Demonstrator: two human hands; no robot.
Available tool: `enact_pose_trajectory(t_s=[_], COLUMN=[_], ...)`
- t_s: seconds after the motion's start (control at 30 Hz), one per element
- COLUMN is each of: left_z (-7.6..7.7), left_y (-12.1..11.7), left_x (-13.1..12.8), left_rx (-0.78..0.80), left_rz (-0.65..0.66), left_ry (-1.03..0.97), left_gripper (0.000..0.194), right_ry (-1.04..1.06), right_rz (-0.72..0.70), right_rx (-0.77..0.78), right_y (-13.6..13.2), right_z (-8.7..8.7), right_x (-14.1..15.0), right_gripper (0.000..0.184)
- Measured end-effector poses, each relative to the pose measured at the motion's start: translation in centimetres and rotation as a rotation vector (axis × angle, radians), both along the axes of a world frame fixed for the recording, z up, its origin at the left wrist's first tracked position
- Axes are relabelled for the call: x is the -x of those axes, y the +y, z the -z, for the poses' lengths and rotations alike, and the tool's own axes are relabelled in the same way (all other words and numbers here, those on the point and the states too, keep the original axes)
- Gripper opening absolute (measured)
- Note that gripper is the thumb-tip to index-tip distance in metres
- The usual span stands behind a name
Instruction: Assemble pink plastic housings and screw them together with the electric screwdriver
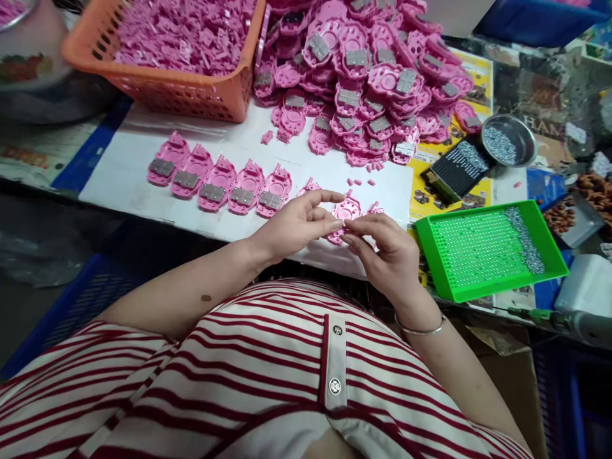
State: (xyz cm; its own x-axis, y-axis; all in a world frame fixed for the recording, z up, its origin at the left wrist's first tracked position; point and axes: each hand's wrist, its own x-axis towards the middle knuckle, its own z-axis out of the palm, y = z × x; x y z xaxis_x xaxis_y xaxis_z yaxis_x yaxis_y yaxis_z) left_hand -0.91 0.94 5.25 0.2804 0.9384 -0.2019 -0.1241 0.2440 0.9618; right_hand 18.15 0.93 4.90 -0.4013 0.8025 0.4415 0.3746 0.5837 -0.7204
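My left hand (299,223) and my right hand (385,245) meet at the front of the white work surface, over a pink plastic casing (347,209). Thumb and fingers of each hand are closed in a pinch, fingertips nearly touching. What they pinch is too small and covered to name. Further pink casings peek out behind my left hand and behind my right fingers. To the left stands a slanting row of pink casings with grey metal plates (272,199), side by side.
An orange basket (191,95) of small pink parts stands at the back left, beside a heap of pink casings (349,95). A green screw tray (478,248), black screw holder (456,172) and metal bowl (509,140) are right. An electric screwdriver (568,322) lies near the right edge.
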Motion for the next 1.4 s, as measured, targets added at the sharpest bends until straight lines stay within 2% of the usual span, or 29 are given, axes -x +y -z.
enact_pose_trajectory(t_s=[0.07, 0.13, 0.2, 0.27, 0.33, 0.4, 0.5, 0.7, 1.0, 1.4], left_z=[0.2, 0.6, 1.1, 1.6, 2.2, 2.8, 3.4, 3.6, 3.6, 3.3], left_y=[-0.2, -0.3, -0.3, -0.2, -0.1, 0.0, 0.0, 0.3, 0.5, 0.6], left_x=[0.0, -0.1, -0.1, -0.2, -0.4, -0.5, -0.8, -0.8, -0.6, -0.8], left_rx=[-0.007, -0.099, -0.335, -0.649, -0.896, -1.012, -1.048, -1.085, -1.082, -1.043], left_rz=[0.018, 0.003, -0.045, -0.061, 0.007, 0.095, 0.146, 0.128, 0.127, 0.153], left_ry=[0.058, 0.163, 0.351, 0.630, 0.921, 1.127, 1.270, 1.300, 1.271, 1.233], left_gripper=[0.044, 0.044, 0.039, 0.033, 0.032, 0.036, 0.038, 0.034, 0.035, 0.036], right_ry=[-0.091, -0.165, -0.196, -0.205, -0.239, -0.306, -0.416, -0.542, -0.809, -0.982], right_rz=[-0.038, -0.048, 0.049, 0.182, 0.262, 0.286, 0.265, 0.203, 0.186, 0.109], right_rx=[-0.128, -0.185, -0.209, -0.215, -0.185, -0.143, -0.143, -0.211, -0.192, -0.244], right_y=[-0.2, 0.0, 0.7, 1.9, 3.2, 4.4, 5.5, 6.1, 5.5, 4.6], right_z=[0.3, 0.3, 0.4, 0.5, 0.9, 1.5, 2.5, 3.6, 2.4, 1.5], right_x=[-0.5, -1.2, -1.8, -2.3, -2.6, -2.5, -1.8, -0.9, -0.6, -0.3], right_gripper=[0.018, 0.020, 0.018, 0.013, 0.010, 0.014, 0.023, 0.028, 0.024, 0.025])
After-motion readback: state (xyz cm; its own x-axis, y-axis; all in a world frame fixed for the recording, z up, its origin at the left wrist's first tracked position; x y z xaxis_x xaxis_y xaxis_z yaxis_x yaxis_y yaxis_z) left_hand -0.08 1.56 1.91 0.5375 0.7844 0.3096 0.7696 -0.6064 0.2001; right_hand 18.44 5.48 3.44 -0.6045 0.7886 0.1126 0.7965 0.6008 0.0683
